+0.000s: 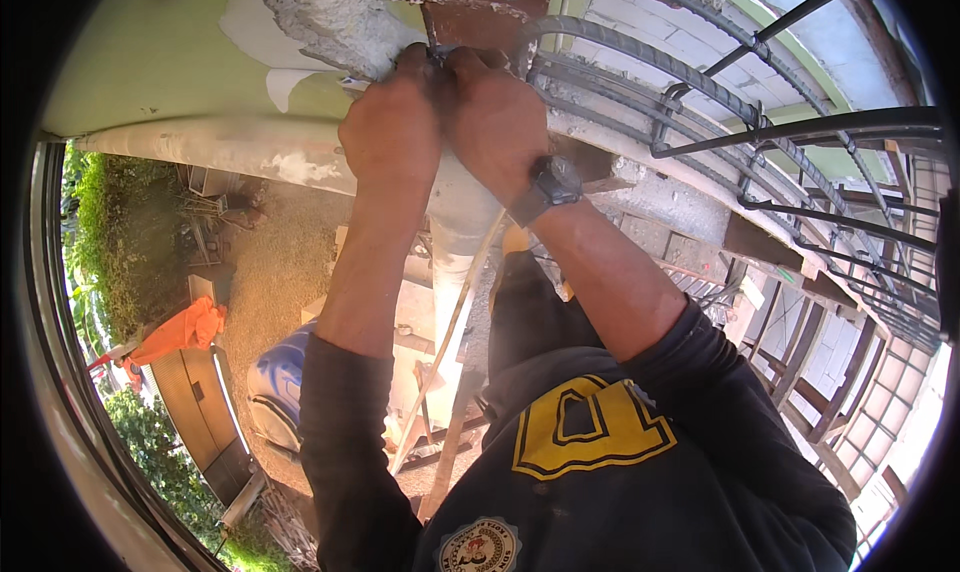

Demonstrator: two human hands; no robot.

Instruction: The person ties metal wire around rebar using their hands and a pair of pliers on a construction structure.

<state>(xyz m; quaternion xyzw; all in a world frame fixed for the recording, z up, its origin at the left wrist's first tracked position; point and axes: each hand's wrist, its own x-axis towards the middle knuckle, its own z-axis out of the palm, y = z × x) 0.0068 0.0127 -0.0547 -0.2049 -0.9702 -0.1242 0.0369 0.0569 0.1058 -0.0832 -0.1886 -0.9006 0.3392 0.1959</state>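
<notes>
Both my arms reach up to the top middle, where my left hand (393,122) and my right hand (497,117) meet, side by side. The fingers of both are bent closed around a small dark spot between them. What they pinch there is hidden by the hands and shadow. Just beyond them stands a reddish-brown steel piece (487,20) with a thin twisted bar running across it. Broken grey concrete (330,17) juts from the green wall (180,47) beside my left hand. Ribbed steel bars (640,47) start close to my right hand, which has a dark watch (555,184) at its wrist.
The rebar cage (760,137) stretches away to the right with several crossing stirrups. Below lies a drop to sandy ground (290,237), with a blue drum-like container (277,382) and orange cloth (182,332). A thin pole (450,342) rises near my body. Wooden framing (800,362) stands lower right.
</notes>
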